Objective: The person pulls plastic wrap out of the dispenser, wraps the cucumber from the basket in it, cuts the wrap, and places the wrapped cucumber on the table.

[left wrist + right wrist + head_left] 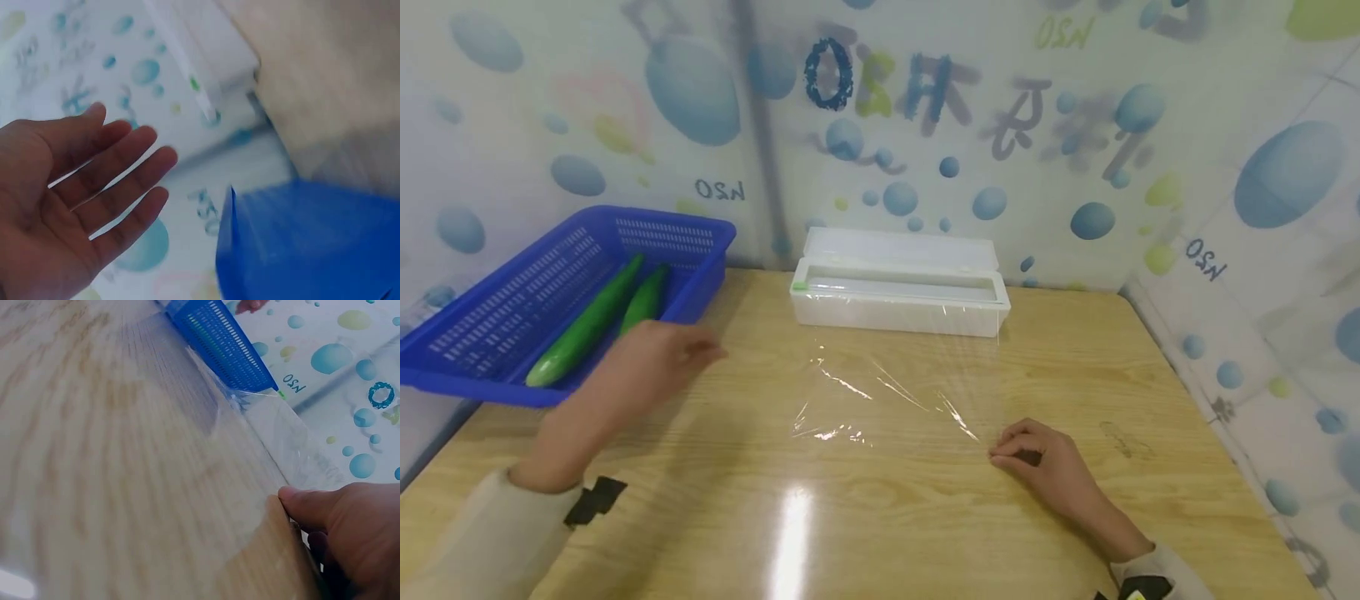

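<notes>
A sheet of clear cling film stretches forward from a long white dispenser box and lies over the wooden table, its creases shining. At its near right corner, my right hand pinches the film's edge between thumb and fingertips; the right wrist view shows the thumb on that edge. My left hand is in the air beside the blue basket, holding nothing. Its fingers are spread and loosely bent in the left wrist view. Two cucumbers lie in the basket, one partly hidden behind the left hand.
The blue plastic basket stands at the table's left edge. Behind the table is a wall with a bubble pattern, and another wall runs along the right. The dispenser's lid stands raised at the back. Bare wood shows in front.
</notes>
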### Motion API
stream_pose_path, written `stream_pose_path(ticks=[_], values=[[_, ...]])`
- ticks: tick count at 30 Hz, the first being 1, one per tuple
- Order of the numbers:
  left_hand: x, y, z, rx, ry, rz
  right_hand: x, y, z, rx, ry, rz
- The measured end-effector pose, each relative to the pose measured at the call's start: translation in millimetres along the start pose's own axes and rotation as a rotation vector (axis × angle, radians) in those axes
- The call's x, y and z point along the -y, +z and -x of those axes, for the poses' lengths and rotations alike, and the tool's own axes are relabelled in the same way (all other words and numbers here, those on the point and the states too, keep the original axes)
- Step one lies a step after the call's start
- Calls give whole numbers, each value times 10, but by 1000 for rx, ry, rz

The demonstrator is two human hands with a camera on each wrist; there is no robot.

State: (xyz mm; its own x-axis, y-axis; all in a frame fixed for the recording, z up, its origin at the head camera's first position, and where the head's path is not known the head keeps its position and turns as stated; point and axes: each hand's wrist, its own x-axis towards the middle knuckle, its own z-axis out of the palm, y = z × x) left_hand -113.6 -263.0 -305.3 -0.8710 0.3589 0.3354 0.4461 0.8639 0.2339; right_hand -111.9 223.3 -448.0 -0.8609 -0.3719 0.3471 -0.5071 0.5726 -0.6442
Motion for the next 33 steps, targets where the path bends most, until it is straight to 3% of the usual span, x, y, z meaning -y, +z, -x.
stream_pose_path(ticks=[5, 9, 13, 21, 28, 33], values=[[394, -306, -250, -94, -145, -17, 3, -8, 6, 3, -4, -10], [696, -435, -384, -72, -240, -1, 8, -5, 13, 2, -11, -21], [956, -495, -490, -12, -311, 18, 8, -11, 13, -2, -16, -18], [1320, -483, -597, 97, -389, 49, 12, -40, 10, 0, -6, -13], [1552, -408, -585, 221, -479, 180, -6, -39, 13, 7, 2, -16], [1688, -342, -538, 231, -527, 258, -18, -33, 5, 15, 7, -17]])
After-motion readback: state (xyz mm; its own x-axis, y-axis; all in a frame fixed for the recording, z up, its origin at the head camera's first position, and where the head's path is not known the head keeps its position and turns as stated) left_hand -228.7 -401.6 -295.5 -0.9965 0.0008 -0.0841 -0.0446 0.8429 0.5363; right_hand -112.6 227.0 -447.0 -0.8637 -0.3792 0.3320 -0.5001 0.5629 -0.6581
